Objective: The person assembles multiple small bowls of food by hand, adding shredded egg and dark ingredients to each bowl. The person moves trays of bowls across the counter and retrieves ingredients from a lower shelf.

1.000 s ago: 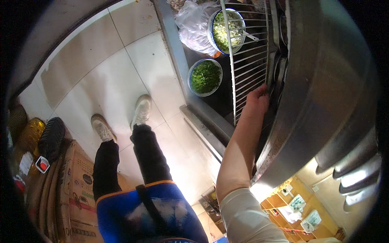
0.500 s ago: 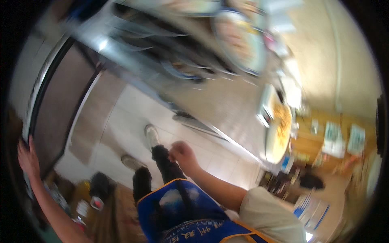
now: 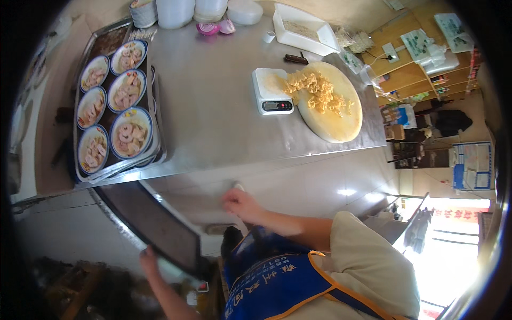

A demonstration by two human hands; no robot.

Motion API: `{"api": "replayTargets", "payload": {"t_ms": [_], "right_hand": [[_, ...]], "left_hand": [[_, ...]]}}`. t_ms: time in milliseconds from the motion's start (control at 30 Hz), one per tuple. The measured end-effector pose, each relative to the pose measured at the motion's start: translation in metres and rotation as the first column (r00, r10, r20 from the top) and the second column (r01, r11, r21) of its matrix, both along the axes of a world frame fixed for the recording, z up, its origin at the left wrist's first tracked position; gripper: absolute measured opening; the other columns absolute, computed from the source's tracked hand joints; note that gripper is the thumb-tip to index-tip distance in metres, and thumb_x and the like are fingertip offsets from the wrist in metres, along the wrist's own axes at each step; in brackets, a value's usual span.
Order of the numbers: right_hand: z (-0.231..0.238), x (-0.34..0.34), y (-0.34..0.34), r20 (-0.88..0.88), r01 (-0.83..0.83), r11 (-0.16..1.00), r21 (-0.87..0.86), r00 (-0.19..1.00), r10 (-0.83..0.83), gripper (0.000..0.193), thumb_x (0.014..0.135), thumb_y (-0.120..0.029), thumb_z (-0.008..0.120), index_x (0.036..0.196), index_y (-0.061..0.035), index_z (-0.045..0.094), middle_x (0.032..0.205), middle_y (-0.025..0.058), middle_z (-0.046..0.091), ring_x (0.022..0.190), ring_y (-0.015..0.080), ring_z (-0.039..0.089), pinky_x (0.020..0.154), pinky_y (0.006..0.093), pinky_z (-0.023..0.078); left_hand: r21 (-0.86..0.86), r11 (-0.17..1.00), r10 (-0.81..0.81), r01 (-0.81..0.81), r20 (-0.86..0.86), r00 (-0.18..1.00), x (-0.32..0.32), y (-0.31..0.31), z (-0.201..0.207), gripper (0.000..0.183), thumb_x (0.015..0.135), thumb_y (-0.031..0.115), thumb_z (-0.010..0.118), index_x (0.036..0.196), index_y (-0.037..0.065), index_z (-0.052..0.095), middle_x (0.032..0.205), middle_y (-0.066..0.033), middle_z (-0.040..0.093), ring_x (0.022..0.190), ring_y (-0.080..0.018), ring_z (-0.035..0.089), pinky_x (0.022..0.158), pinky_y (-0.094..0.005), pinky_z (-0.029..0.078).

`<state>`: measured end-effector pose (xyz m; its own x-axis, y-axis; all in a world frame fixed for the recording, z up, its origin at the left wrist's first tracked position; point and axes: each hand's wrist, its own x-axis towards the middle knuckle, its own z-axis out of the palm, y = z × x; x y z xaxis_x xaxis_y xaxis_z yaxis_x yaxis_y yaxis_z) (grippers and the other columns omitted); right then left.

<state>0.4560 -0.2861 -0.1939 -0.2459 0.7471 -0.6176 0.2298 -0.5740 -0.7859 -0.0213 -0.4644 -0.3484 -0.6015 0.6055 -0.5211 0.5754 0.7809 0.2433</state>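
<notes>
My left hand [image 3: 148, 260] is at the outer edge of a dark framed door [image 3: 154, 221], low below the counter at the left. Its fingers look closed on that edge, though they are small and partly hidden. My right hand [image 3: 238, 204] hangs in front of my body, below the counter's front edge, with its fingers curled and nothing visible in them. Above the door, on the counter's left end, stands a metal tray [image 3: 156, 140] with several bowls [image 3: 128, 133] of sliced pale meat.
On the steel counter [image 3: 213, 106] stand a white digital scale [image 3: 273, 88] and a round board [image 3: 336, 130] heaped with yellowish pieces [image 3: 322, 93]. A knife [image 3: 296, 59], a cut onion [image 3: 208, 28] and a white tub [image 3: 282, 32] lie behind. Wooden shelves [image 3: 410, 74] line the right.
My view has swung, bringing the bowls and the whole counter into sight. My left hand stays at the door's edge, which now sits under the counter's left end. My right hand remains curled.
</notes>
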Motion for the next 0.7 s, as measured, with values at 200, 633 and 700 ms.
{"api": "replayTargets", "payload": {"t_ms": [200, 633, 700], "right_hand": [[0.011, 0.051, 0.048, -0.215, 0.18, 0.984, 0.011, 0.961, -0.174, 0.025, 0.096, -0.008, 0.062, 0.119, -0.0011, 0.059, 0.098, 0.0098, 0.067, 0.084, 0.0171, 0.068, 0.074, 0.0309, 0.057], [0.042, 0.088, 0.144, -0.026, 0.053, 0.985, 0.167, 0.998, -0.049, 0.032, 0.093, -0.013, 0.065, 0.121, 0.0004, 0.062, 0.102, 0.0116, 0.069, 0.084, 0.0183, 0.068, 0.073, 0.0329, 0.056], [0.038, 0.071, 0.162, -0.019, 0.093, 0.981, 0.168, 0.996, -0.092, 0.033, 0.093, -0.013, 0.065, 0.123, 0.0009, 0.061, 0.103, 0.0124, 0.069, 0.084, 0.0189, 0.068, 0.072, 0.0337, 0.056]], "left_hand": [[0.13, 0.91, 0.269, -0.394, 0.538, 0.799, 0.12, 0.079, 0.073, 0.055, 0.099, 0.032, 0.065, 0.14, -0.002, 0.055, 0.127, -0.0114, 0.064, 0.109, -0.0235, 0.062, 0.096, -0.0397, 0.049], [0.632, 0.736, 0.127, -0.244, 0.225, 0.966, 0.086, 0.22, 0.244, 0.031, 0.103, 0.016, 0.061, 0.127, -0.002, 0.062, 0.122, -0.0142, 0.069, 0.112, -0.0236, 0.064, 0.099, -0.036, 0.05], [0.704, 0.626, 0.078, -0.336, 0.372, 0.925, 0.073, 0.231, 0.267, 0.023, 0.102, 0.01, 0.06, 0.123, 0.0, 0.062, 0.117, -0.0103, 0.067, 0.108, -0.0191, 0.062, 0.099, -0.0325, 0.049]]}}
